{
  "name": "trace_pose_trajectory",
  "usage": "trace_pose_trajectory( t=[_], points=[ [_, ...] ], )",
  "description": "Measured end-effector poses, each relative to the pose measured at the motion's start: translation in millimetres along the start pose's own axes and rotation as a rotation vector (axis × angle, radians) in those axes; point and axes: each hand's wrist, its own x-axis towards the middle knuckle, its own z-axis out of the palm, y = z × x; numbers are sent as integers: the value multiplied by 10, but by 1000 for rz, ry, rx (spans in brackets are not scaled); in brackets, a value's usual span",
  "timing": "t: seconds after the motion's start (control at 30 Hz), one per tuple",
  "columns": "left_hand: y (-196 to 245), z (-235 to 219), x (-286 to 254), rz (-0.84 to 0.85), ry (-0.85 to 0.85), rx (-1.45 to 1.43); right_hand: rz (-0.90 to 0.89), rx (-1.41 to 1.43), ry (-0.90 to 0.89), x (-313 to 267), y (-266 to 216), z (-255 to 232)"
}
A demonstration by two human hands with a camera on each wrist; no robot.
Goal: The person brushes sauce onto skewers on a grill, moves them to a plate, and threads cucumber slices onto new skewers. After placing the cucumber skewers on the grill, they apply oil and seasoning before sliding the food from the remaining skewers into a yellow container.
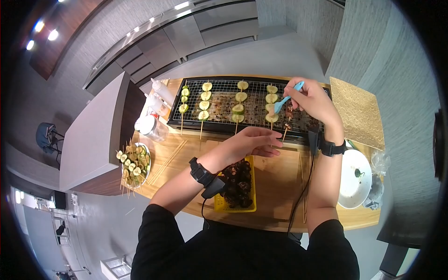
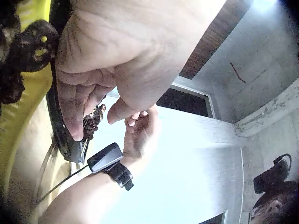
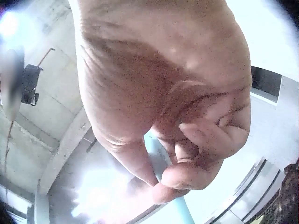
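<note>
My right hand [image 1: 313, 103] grips a light blue basting brush [image 1: 279, 106] by its handle. The brush head lies against the lower slices of a zucchini skewer [image 1: 271, 98] on the grill [image 1: 219, 125]. In the right wrist view, the thumb and fingers pinch the blue handle [image 3: 158, 156]. My left hand [image 1: 255, 141] hovers at the grill's front edge beside that skewer's stick, fingers extended. Thumb and fingers stand apart in the left wrist view, nothing visible between them. Just right of the brush is a dark meat skewer [image 1: 287, 125], partly hidden by the right hand.
More zucchini skewers [image 1: 204, 103] lie leftward on the grill. A yellow basket [image 1: 253, 196] of dark pieces stands below the left wrist. At left are a plate [image 1: 148, 167] of skewers, squeeze bottles [image 1: 156, 103] and a jar [image 1: 154, 128]; at right, a white bowl [image 1: 347, 186].
</note>
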Motion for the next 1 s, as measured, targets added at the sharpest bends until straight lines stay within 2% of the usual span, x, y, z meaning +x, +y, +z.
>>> trace_pose_trajectory(
  t=[0.13, 0.23, 0.33, 0.43, 0.63, 0.73, 0.83, 1.0],
  points=[
    [-8, 1, 19, 3, -9, 1, -26, 93, 35, 24, 23, -8],
    [-7, 6, 23, 2, -15, -4, 0, -32, 10, 23, 41, -28],
    [-17, -7, 33, -2, -25, -20, -66, 58, 63, 52, 87, 0],
    [-2, 16, 16, 0, -20, -6, -80, -50, 121, 100, 198, 28],
    [-5, 19, 6, -3, -28, -20, -81, -45, 239, 127, 156, 84],
    [7, 36, -11, 2, -31, -15, -32, -128, 164, 157, 213, 112],
    [5, 35, -18, 0, -37, -20, -90, -27, 226, 183, 260, 124],
    [-21, 16, -3, 1, -42, -26, -57, -108, 209, 183, 280, 131]
  ],
)
